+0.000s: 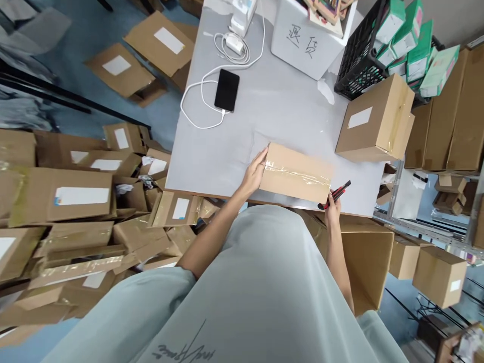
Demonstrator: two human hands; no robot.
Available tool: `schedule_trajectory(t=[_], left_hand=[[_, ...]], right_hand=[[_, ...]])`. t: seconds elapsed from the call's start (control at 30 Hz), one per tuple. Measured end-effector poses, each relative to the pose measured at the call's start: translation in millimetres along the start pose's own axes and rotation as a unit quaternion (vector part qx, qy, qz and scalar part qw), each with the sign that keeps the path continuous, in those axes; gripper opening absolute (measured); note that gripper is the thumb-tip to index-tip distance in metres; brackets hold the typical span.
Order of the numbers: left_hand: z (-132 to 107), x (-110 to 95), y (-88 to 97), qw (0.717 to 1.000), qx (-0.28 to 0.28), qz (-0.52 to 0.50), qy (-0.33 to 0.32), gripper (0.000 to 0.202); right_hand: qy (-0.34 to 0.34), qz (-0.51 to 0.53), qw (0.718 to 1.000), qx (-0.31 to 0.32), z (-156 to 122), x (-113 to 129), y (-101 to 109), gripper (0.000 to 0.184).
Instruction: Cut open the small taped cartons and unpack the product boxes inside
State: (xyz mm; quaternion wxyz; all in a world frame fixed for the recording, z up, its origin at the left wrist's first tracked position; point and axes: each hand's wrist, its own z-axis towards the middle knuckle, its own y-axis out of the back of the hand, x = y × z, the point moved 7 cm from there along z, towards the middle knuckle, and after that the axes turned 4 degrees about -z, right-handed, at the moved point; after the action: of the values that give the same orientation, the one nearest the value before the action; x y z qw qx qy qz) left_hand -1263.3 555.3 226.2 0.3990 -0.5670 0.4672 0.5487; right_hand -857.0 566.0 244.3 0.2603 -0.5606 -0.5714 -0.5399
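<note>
A cardboard box [293, 181] with clear tape along its top lies at the front edge of the grey table [280, 108]. Its left end is gripped by my left hand [254, 175], fingers along the side and the thumb hidden. At the box's lower right corner, my right hand [333, 209] is closed around a red and black utility knife [340, 191], which points up and to the right. Whether the blade is out I cannot tell. The tape on the box looks unbroken.
Behind the box lie a black phone [227, 91] on a white cable and a white bin [308, 43]. To the right stand a taped carton [374, 118] and a black crate [357, 60] of green boxes. Discarded cartons [83, 194] heap up on the left.
</note>
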Motion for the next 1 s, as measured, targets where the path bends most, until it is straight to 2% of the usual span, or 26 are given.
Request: schedule_trajectory(t=[0.1,0.2,0.3,0.37,0.43,0.47,0.63,0.7,0.8,0.9,1.0], left_hand=[[-12.6,-4.8,3.8,1.0,0.006,0.005,-0.017,0.067],[-23.9,-12.9,4.1,0.999,0.01,0.013,-0.041,0.078],[-28.0,-14.9,3.4,0.999,0.022,0.026,-0.041,0.085],[-26.9,-12.3,4.6,0.999,0.025,0.026,-0.035,0.082],[-25.1,-9.1,6.1,0.999,0.029,0.025,-0.038,0.078],[-24.7,-7.6,6.5,0.998,0.032,0.024,-0.044,0.076],[-27.4,-0.8,4.3,0.997,0.036,0.012,-0.064,0.074],[-28.9,0.8,2.9,0.997,0.03,0.009,-0.064,0.071],[-29.5,0.6,1.7,0.997,0.023,0.004,-0.069,0.066],[-28.8,0.0,1.3,0.997,0.02,0.001,-0.07,0.063],[-27.8,1.1,0.9,0.997,0.016,-0.004,-0.07,0.06]], right_hand=[[0.006,-0.036,0.999,-0.023,-1.0,17.3,9.1,0.06],[0.036,-0.088,0.995,-0.021,-1.2,50.6,16.6,0.054],[0.075,-0.192,0.978,0.041,-2.7,90.3,8.2,0.06],[0.109,-0.277,0.95,0.095,-5.0,115.6,-6.0,0.067],[0.157,-0.377,0.901,0.148,-8.4,137.9,-26.7,0.071],[0.186,-0.43,0.867,0.173,-10.8,147.1,-39.2,0.073],[0.304,-0.641,0.656,0.258,-29.6,168.9,-109.8,0.084],[0.321,-0.685,0.591,0.28,-39.2,170.5,-135.1,0.08],[0.328,-0.723,0.53,0.297,-52.8,174.0,-164.6,0.073],[0.317,-0.75,0.498,0.297,-60.8,178.5,-182.7,0.069],[0.3,-0.773,0.477,0.292,-64.3,181.7,-191.9,0.069]])
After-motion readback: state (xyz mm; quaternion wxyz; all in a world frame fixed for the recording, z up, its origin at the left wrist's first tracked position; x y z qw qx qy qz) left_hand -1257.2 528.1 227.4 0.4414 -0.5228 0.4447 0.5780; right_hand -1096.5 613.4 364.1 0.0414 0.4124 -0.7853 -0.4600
